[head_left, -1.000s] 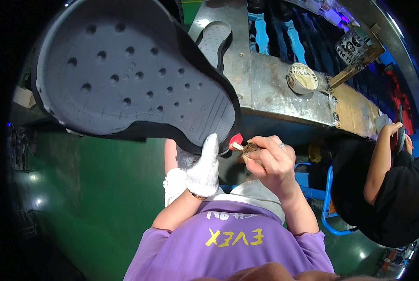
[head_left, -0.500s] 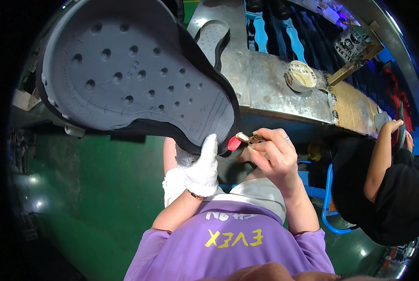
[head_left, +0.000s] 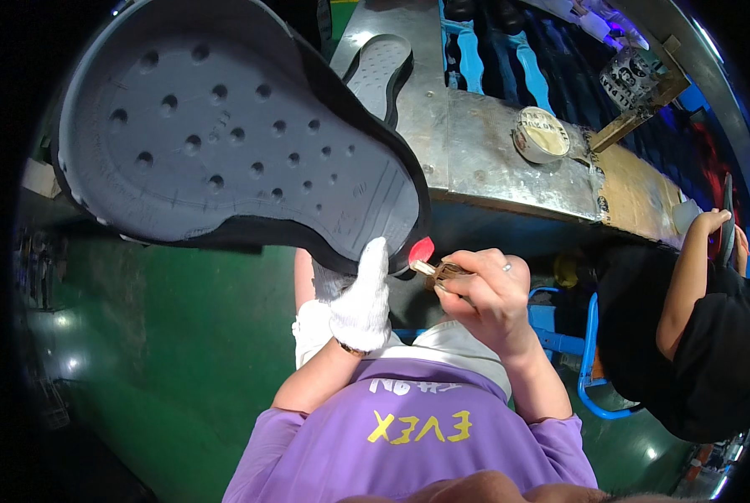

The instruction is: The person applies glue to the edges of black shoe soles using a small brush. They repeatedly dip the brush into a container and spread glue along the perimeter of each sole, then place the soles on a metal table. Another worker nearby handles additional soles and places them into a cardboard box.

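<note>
My left hand (head_left: 362, 298), in a white knitted glove, grips a large grey shoe sole (head_left: 249, 134) with a black rim at its narrow heel end. The thumb lies on the grey inner face, which has rows of round dimples; the other fingers are hidden beneath. My bare right hand (head_left: 485, 293) pinches the dark handle of a small brush (head_left: 425, 260). Its reddish-pink tip points at the black rim of the heel, beside my left thumb; I cannot tell whether it touches.
Beyond the sole runs a metal bench (head_left: 484, 155) carrying another grey sole (head_left: 381, 71) and a white tub (head_left: 541, 136) of pale paste. Past it, blue sole-shaped pieces (head_left: 526, 71) lie on a dark surface. A person in black (head_left: 685, 335) sits at the right near a blue chair frame (head_left: 591, 369).
The sole's broad end has shifted and tilted a little to the left. My right hand has turned and lowered slightly, so the brush tip now points up along the heel rim.
</note>
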Action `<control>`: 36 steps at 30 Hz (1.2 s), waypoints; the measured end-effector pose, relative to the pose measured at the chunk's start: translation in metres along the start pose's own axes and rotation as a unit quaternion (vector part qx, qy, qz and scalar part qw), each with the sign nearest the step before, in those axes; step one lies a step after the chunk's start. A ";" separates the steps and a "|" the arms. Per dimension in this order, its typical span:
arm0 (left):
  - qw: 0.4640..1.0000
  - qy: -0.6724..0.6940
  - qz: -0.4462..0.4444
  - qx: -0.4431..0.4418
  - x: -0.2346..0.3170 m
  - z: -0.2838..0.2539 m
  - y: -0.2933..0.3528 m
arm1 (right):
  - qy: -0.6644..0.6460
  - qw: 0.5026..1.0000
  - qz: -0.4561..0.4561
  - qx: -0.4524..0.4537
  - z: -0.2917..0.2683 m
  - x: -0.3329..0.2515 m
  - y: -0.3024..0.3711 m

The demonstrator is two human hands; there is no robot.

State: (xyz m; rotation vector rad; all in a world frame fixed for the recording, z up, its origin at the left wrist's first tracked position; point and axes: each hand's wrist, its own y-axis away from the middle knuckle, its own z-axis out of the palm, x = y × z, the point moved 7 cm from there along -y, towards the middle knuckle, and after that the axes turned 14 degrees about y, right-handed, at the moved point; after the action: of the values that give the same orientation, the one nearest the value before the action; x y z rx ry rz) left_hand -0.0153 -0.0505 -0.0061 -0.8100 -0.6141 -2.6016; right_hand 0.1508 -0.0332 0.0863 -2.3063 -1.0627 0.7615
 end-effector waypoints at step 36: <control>0.914 -0.378 0.103 -0.102 -0.066 -0.016 -0.014 | -0.092 0.910 0.402 -0.032 0.099 0.102 0.200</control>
State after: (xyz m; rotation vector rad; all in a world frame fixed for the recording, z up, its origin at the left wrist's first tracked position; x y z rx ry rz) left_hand 0.0224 -0.0345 -0.0617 -1.8700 -0.4041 -2.1214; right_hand 0.2449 -0.0488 -0.1395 -2.7671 -0.1405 1.2725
